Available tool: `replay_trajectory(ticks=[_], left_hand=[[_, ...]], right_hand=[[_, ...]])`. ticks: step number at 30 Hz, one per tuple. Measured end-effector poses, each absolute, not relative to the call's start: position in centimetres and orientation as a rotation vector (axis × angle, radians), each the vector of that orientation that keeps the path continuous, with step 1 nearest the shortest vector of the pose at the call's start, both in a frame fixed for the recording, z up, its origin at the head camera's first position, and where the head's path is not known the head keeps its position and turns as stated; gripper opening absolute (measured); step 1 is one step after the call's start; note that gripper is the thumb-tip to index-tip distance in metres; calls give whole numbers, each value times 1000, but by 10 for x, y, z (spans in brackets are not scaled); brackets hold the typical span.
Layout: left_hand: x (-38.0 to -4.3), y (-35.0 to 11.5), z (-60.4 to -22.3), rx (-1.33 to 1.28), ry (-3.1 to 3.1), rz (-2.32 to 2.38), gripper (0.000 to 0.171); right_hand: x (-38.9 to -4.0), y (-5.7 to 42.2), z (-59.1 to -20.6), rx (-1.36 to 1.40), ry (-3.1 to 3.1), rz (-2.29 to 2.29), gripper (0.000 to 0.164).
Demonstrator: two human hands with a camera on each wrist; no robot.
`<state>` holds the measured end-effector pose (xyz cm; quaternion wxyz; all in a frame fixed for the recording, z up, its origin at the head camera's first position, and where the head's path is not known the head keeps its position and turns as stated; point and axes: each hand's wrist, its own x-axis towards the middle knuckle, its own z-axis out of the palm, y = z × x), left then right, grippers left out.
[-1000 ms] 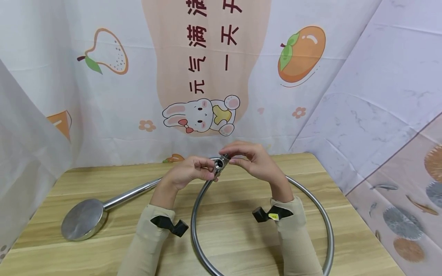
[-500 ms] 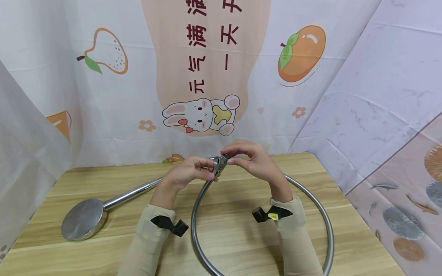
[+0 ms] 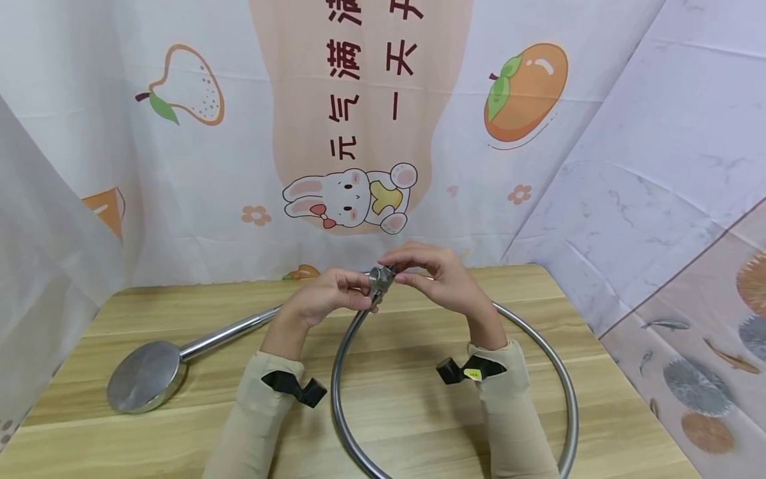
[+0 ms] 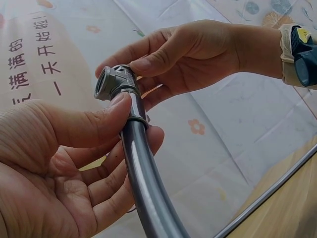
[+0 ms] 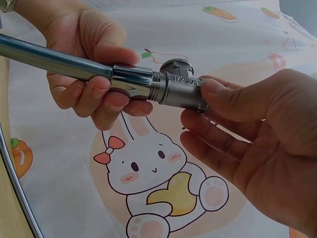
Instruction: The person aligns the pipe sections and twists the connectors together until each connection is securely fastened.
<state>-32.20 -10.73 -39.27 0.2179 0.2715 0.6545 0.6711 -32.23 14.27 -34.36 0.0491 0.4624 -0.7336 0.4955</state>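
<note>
My left hand (image 3: 326,298) grips the end of a grey metal shower hose (image 5: 59,62) around its shiny collar (image 5: 132,82). At that end sits a metal tee fitting (image 5: 182,91) with a round side opening and raised lettering on its body. Between collar and fitting some thread shows in the right wrist view. My right hand (image 3: 439,278) pinches the fitting's far end between thumb and fingers. Seen from the left wrist, the side opening (image 4: 102,84) faces left. Both hands are raised near the table's back edge.
A round metal shower head (image 3: 146,377) with a straight handle (image 3: 227,336) lies on the left of the wooden table (image 3: 419,412). The hose loops widely under the forearms. A printed curtain (image 3: 227,153) hangs behind the table.
My right hand has turned the tee fitting on the hose end; its side opening swings from facing the head camera toward the left. The left hand keeps its grip on the collar.
</note>
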Motion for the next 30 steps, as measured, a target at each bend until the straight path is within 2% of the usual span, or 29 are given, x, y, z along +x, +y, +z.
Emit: replay_trajectory(ticks=[13,24,30], left_hand=[[-322,-107,-390,720,1828,1846,39],[-322,-109,-392,704,1819,1866,30],[-321,-110,-391,698,1838,1863,34]], right_hand=[[-322,141,-343,1344,-2254,1518,25],[-322,140,-343,1363,-2246,1527,25],[-322,141,-344,1396,-2230,1504,27]])
